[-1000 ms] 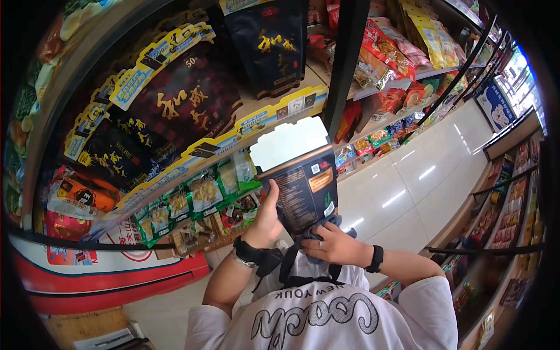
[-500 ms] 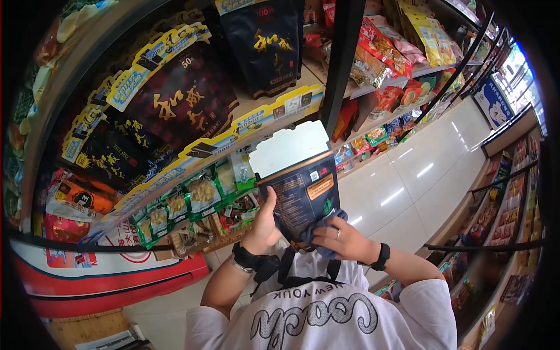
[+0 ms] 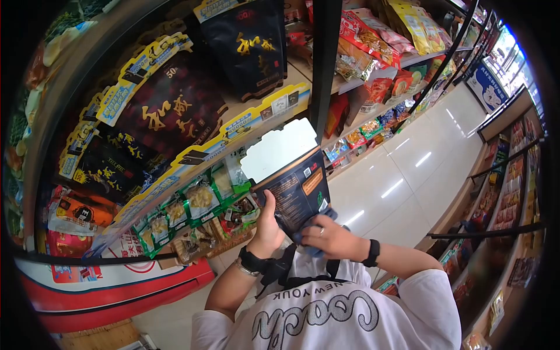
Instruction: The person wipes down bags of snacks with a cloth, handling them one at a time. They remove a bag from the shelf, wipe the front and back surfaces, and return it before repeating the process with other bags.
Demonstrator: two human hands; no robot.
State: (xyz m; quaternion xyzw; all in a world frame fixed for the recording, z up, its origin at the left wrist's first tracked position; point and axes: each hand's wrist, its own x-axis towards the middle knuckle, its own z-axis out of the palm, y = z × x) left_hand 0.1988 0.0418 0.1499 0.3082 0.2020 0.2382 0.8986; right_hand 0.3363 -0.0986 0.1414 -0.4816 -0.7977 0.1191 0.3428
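In front of my chest is a dark printed snack bag (image 3: 290, 197) with gold and white lettering, a QR code and a blank white card (image 3: 283, 147) at its top. My left hand (image 3: 268, 230) is closed on its left edge, thumb over the face turned toward me. A crumpled blue-grey cloth (image 3: 328, 213) is bunched in my right hand (image 3: 335, 238), pressed against the bag's lower right part. My right fingers are curled, and the bag's bottom corner is hidden behind them.
A shelf with large dark bags (image 3: 181, 105) and a yellow-blue price strip (image 3: 233, 131) stands to the left. Green snack packs (image 3: 201, 198) hang below it. A black post (image 3: 324, 70) rises just beyond the bag. A red-and-white cabinet (image 3: 116, 294) sits lower left; more stocked shelves (image 3: 501, 221) line the right.
The view has shifted slightly, and the bag and both hands appear a little further left. My right hand with the cloth stays at the bag's lower right; both grips are kept.
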